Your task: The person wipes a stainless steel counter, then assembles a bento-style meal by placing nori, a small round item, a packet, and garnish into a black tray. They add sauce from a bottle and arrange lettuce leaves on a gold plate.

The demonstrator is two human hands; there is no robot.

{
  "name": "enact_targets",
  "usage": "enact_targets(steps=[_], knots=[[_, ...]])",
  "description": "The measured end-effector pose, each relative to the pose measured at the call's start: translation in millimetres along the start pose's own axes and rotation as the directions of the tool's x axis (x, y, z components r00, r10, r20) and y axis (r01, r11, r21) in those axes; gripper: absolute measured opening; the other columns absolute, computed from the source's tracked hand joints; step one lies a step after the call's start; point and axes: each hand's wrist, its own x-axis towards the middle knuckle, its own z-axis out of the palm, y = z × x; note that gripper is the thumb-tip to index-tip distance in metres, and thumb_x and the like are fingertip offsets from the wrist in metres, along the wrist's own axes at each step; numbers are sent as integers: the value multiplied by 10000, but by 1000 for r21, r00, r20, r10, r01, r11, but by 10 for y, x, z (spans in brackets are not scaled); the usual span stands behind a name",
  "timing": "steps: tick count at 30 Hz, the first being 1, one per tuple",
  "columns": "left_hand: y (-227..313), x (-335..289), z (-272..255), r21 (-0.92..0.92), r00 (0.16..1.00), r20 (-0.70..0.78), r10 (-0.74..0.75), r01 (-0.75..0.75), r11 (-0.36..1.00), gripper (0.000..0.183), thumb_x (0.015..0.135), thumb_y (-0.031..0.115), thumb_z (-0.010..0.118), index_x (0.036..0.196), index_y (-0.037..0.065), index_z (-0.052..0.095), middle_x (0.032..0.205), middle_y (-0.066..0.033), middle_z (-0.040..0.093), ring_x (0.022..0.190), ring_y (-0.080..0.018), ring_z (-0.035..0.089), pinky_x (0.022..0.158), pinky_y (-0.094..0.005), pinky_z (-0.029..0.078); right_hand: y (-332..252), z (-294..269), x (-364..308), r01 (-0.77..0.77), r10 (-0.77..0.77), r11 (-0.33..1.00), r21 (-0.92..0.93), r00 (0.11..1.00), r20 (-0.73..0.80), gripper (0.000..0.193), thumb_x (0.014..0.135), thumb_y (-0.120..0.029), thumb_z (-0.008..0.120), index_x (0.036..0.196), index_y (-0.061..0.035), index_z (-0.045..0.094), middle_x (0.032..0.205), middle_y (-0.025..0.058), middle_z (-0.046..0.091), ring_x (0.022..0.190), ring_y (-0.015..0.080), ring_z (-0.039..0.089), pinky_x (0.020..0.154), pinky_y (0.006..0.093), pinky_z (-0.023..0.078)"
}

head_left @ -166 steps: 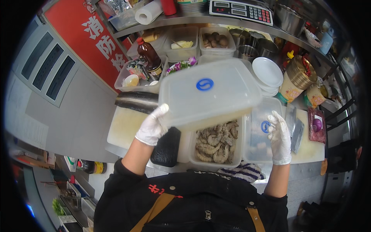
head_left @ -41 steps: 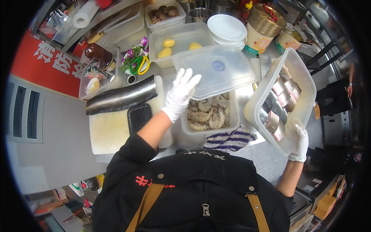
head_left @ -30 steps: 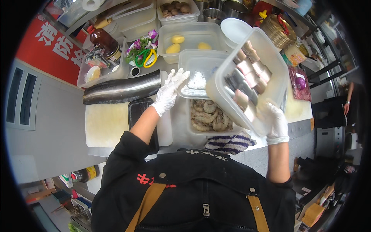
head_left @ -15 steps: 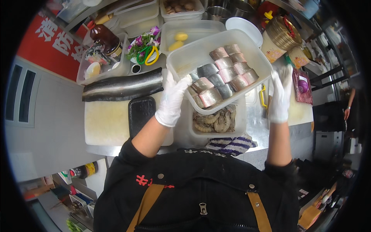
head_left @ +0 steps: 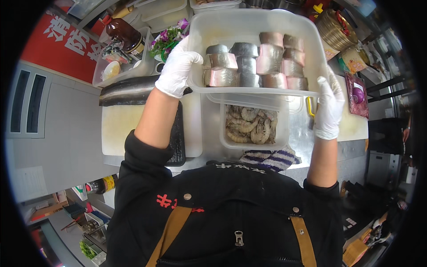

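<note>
Change: fish tub [head_left: 231, 29] now squared to front edge of worktop [head_left: 210, 131], supported at 2 ends; left hand [head_left: 175, 71] curled over rim, right hand [head_left: 329, 107] now clasping opposite wall, fingertips partly hidden.

Striped cloth [head_left: 278, 159], brown bottle [head_left: 124, 34].

1. The person's gloved left hand [head_left: 178, 71] grips the left end of a translucent tub [head_left: 251, 26], and the gloved right hand [head_left: 330, 107] holds its right end.
2. Cut fish pieces [head_left: 269, 60] lie in rows inside the tub.
3. Below it, a smaller container [head_left: 286, 135] holds grey shrimp [head_left: 253, 124], with a striped cloth [head_left: 275, 159] just beside.
4. Leftward, a dark fish length [head_left: 129, 90] lies along a pale cutting board [head_left: 122, 129].
</note>
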Motion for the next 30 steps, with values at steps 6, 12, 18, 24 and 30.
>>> enact_targets(steps=[6,12,18,24,30], knots=[[-295,79,4,-68,992,114,-62,70,995,589,862,78,618,1428,14,469,1362,-83,566,1229,-193,542,1025,-329,447,690,-193,-167,-217,215,976,-8,973,-78,508,997,-251,543,1426,16,482,1401,117,541,1267,202,508,1104,338,359],[-446,-299,195,-388,945,181,-271,322,864,648,958,464,595,1419,31,457,1369,-122,563,1241,-238,556,1069,-387,440,746,-384,-202,-486,498,843,231,867,4,699,1005,-599,420,1477,-84,436,1503,53,454,1362,215,408,1149,386,270],[-474,-279,177,-434,968,179,-176,238,869,576,957,444,608,1338,24,510,1242,-149,636,1117,-261,638,980,-397,528,807,-262,-106,-458,477,863,215,878,-45,684,1003,-591,430,1472,-94,433,1484,43,474,1361,200,404,1150,384,264],[-553,-534,0,-323,992,39,-119,125,938,703,988,522,506,1521,93,347,1489,-146,454,1396,-279,405,1160,-494,267,165,-24,83,-10,7,998,-61,998,-61,606,1018,-315,551,1496,10,368,1450,100,491,1300,180,480,1119,337,357],[-648,-1634,-571,-21,899,-438,-13,4,1000,690,1008,464,489,1564,104,295,1577,-122,362,1494,-260,262,1187,-531,95,-33,851,694,325,217,756,-568,694,686,488,990,-198,585,1419,10,480,1333,133,599,1198,193,573,1048,306,416]])
